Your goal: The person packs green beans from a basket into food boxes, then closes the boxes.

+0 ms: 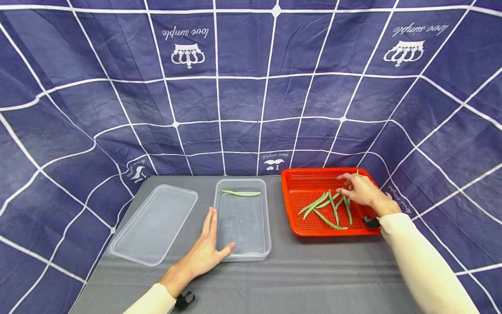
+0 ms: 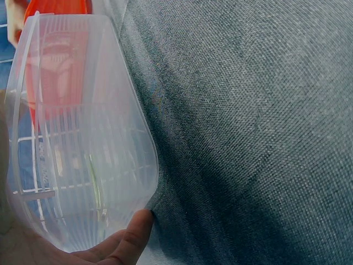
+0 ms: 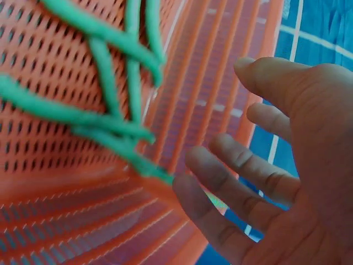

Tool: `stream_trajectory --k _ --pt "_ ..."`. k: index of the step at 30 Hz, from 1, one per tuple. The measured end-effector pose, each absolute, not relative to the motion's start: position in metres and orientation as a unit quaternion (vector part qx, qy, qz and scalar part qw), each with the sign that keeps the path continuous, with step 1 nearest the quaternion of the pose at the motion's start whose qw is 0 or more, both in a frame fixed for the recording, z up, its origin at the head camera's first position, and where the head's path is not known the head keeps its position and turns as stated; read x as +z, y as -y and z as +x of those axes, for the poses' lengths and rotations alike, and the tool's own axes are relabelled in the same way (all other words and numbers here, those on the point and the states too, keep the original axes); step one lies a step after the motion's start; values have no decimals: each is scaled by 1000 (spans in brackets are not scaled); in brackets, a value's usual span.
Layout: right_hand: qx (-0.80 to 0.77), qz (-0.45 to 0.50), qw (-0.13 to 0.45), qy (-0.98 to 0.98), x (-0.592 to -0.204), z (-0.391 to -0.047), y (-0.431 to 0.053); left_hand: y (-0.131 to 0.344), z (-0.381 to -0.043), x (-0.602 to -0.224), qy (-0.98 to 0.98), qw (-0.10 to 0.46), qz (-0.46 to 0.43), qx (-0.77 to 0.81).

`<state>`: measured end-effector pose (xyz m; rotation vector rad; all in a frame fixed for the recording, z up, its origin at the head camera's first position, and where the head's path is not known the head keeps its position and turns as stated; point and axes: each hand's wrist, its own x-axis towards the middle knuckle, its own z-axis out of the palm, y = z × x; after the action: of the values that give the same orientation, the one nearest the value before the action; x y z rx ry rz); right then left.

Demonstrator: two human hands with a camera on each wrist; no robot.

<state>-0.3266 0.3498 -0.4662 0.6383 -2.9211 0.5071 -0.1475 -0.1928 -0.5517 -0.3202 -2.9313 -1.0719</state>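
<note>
My left hand (image 1: 204, 255) rests at the near left corner of a clear plastic container (image 1: 243, 229). Its fingers lie straight along the outer left wall, and the thumb reaches over the front rim. Inside, one green bean (image 1: 241, 193) lies crosswise toward the far end. Over the right part of a red plastic basket (image 1: 333, 233) hovers my right hand (image 1: 362, 190), fingers spread and slightly bent, holding nothing. Several green beans (image 1: 333, 207) lie crossed on the basket's perforated floor. In the right wrist view, the fingertips (image 3: 187, 190) are close to a bean end near the basket wall.
A translucent flat lid (image 1: 157, 224) lies left of the container on the grey tabletop (image 1: 274, 279). A blue cloth with white lines (image 1: 243, 100) stands as a wall behind and on both sides. The basket's right side reaches close to the cloth.
</note>
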Motion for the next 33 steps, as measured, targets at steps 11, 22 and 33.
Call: stream_trajectory --k 11,22,33 --pt "161 158 23 974 -475 -324 -377 193 -146 -552 935 5 -101 -339" --pt "175 152 26 972 -546 -378 -437 192 -147 -553 934 1 -103 -341" --pt "204 166 14 965 -550 -388 -436 192 -146 -551 934 5 -103 -342"
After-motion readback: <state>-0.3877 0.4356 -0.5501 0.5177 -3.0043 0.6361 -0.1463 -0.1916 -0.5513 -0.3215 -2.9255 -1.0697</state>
